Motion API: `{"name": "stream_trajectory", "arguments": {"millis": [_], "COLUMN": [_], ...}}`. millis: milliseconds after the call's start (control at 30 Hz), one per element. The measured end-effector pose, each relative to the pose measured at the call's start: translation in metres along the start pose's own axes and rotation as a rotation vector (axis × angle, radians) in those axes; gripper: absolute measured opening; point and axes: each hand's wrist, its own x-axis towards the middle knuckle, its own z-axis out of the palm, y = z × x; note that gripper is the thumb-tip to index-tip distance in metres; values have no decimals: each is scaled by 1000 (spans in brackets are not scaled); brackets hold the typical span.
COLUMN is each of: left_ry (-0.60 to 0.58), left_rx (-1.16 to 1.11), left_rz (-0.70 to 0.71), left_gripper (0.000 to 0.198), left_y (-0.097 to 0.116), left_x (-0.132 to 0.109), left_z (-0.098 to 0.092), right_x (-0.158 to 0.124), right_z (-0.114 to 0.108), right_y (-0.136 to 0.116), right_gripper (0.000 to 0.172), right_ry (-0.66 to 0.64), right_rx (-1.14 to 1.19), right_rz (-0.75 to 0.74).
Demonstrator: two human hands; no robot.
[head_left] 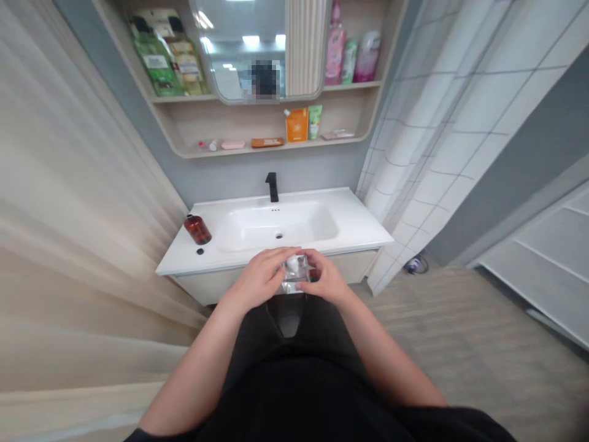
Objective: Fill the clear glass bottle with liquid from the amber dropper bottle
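My left hand [262, 276] and my right hand [325, 279] meet in front of the washbasin's front edge. Between them is a clear, shiny container [296, 270] with a white part inside or on top; its exact kind is hard to make out. Left fingers lie over its left side and far edge, while the right fingers and thumb curl round its right side. A dark red patch shows between the right thumb and fingers. To the left, on the white counter, stands an amber bottle [198, 229] without a cap, and a small black cap [200, 251] lies near it.
Behind the white basin [239, 236] rises a black faucet [272, 186]. Above it, a mirror cabinet's lower shelf [202, 151] carries an orange pouch [297, 125], a green tube [315, 122] and small items. Curtains hang at left [92, 233] and right [414, 141].
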Motion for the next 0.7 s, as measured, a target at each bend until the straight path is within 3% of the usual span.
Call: {"name": "stream_trajectory", "arguments": {"millis": [100,500,700], "left_ry": [31,-49,-2], "left_rx": [2,-97,-143], "left_rz": [-24,55,23], "left_gripper": [50,52,49], "left_y": [-1,-4,-8], "left_x": [0,1,0], "left_z": [1,-4,-3], "right_x": [0,0,-1], "right_z": [-1,-3,-5], "right_y": [3,3,2], "right_gripper": [76,77,76], "right_ry": [-3,-45,-67], "right_rx": [8,18,61], "right_rz": [-2,-18,-24]}}
